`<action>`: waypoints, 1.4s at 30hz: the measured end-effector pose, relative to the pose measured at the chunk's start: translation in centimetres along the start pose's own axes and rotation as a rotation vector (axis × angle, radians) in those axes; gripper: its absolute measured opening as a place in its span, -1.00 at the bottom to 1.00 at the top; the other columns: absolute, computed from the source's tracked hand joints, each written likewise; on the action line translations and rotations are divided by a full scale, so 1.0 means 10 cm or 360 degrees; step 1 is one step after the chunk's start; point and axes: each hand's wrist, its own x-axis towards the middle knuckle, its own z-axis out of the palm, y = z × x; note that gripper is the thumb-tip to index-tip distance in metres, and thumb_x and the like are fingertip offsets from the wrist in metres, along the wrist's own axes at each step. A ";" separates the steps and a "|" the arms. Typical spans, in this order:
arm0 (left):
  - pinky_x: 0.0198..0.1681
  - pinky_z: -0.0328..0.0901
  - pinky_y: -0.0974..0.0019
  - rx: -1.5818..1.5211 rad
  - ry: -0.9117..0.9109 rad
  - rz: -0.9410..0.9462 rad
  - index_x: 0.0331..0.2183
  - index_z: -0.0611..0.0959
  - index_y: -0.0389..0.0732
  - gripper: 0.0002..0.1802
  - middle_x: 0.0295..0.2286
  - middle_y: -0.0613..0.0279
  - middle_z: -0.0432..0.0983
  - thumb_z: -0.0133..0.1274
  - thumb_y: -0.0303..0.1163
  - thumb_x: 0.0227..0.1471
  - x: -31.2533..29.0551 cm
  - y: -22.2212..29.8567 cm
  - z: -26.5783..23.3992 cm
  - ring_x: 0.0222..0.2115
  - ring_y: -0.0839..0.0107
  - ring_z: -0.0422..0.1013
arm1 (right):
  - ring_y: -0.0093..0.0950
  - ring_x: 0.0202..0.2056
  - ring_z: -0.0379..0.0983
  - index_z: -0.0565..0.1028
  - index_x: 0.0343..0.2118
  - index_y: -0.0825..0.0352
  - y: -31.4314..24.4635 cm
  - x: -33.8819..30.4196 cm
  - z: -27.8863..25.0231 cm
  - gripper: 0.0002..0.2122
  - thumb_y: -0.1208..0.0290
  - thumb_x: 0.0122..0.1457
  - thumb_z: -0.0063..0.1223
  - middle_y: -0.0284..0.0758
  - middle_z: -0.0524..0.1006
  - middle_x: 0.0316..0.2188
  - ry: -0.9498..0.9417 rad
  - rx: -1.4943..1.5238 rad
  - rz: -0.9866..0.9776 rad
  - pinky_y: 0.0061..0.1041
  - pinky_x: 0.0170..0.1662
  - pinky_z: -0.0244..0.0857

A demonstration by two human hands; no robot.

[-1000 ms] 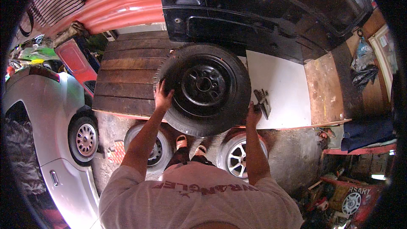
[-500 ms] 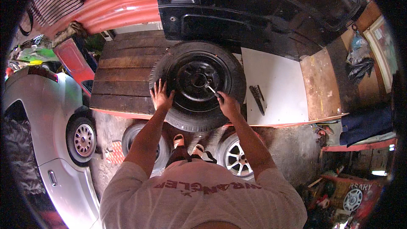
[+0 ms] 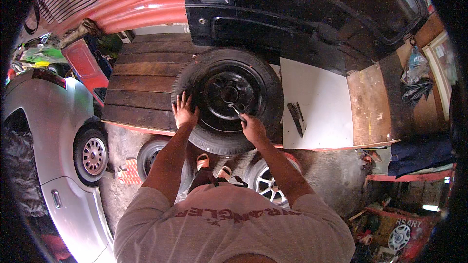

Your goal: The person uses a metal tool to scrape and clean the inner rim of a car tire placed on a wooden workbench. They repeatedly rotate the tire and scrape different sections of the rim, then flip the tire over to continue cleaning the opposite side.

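A black tire on a black steel wheel (image 3: 228, 80) lies flat on the wooden bench in front of me. My left hand (image 3: 185, 112) rests open on the tire's near left sidewall, fingers spread. Closed around a dark handle, my right hand (image 3: 253, 129) holds a screwdriver-like tool (image 3: 236, 110) with a pale metal shaft. Its tip points at the wheel disc just below the center hole; whether it touches cannot be told. To the right, a black-handled wire brush (image 3: 295, 119) lies beside a thin dark tool (image 3: 301, 111) on the white board.
Dark planks (image 3: 146, 73) form the bench's left part, and a white board (image 3: 321, 102) its right. A large black vehicle panel (image 3: 273, 19) stands behind. Below the bench, a silver-spoked wheel (image 3: 270, 182) and another tire flank my feet. A silver car (image 3: 73, 165) is at left.
My right hand has moved slightly left and down, taking the tool's tip from the disc right of the center hole to below it. The left hand stays on the tire.
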 end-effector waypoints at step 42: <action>0.31 -0.30 -0.04 -0.0040 0.0036 0.0032 0.17 0.31 0.04 -0.28 0.27 0.38 -0.09 0.09 -0.14 -0.07 -0.02 -0.01 0.00 0.30 0.24 -0.21 | -0.14 -0.25 0.49 0.49 -0.07 0.20 0.10 -0.06 0.01 -0.70 0.43 0.10 0.06 -0.17 0.55 -0.29 0.0106 0.0090 -0.0004 -0.24 -0.19 0.38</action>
